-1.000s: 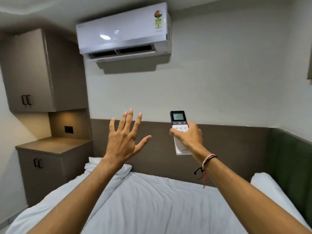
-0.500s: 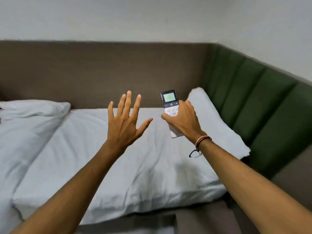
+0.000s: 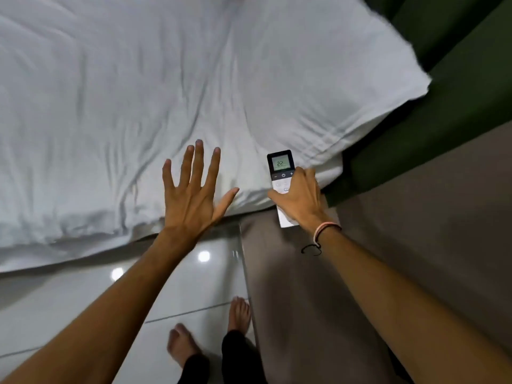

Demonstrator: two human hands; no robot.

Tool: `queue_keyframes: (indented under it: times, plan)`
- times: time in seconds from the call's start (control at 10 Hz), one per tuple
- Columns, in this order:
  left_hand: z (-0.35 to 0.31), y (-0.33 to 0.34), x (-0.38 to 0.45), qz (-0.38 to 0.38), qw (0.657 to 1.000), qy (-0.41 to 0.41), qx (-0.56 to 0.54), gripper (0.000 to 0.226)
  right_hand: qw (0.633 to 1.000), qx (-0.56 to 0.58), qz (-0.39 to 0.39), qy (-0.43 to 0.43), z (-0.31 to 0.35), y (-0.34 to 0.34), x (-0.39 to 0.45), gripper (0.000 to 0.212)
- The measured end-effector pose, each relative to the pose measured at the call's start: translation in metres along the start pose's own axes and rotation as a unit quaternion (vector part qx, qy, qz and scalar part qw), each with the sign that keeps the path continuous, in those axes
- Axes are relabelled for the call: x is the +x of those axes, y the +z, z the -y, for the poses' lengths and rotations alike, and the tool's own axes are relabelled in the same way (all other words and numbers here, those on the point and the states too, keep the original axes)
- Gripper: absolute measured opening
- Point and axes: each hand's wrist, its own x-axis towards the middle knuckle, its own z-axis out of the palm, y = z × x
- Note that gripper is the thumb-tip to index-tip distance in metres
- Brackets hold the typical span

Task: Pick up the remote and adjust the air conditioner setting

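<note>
One remote (image 3: 280, 173) in my view, its screen reading 22, gripped upright over the bed (image 3: 110, 106) edge by my right hand (image 3: 300, 202), while my left hand (image 3: 192, 198) hovers empty, all five fingers spread wide.

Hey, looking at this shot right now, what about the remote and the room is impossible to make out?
Head view only:
- Air conditioner: out of frame, so its setting cannot be checked.
- Remote: its middle is covered by the right hand; the small button labels are too blurred to read.
- Left hand: open, palm side faces away.
- Bed: cut off by the top and left edges.
</note>
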Motion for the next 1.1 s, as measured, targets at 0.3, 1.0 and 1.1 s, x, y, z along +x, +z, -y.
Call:
queue_keyframes:
  times: [0.3, 1.0, 1.1]
  plan:
    - [-0.013, 0.119, -0.043, 0.041, 0.999, -0.003, -0.006, 0.082, 0.991, -0.071, 0.079, 0.076, -0.127, 0.138, -0.006, 0.054]
    - [-0.001, 0.156, -0.063, 0.084, 0.995, -0.052, -0.004, 0.088, 0.978, -0.137, 0.104, 0.121, -0.175, 0.22, -0.033, 0.086]
    - [0.005, 0.144, -0.061, 0.06, 0.997, -0.045, 0.01, 0.088, 0.973, -0.181, 0.108, 0.093, -0.169, 0.206, -0.035, 0.11]
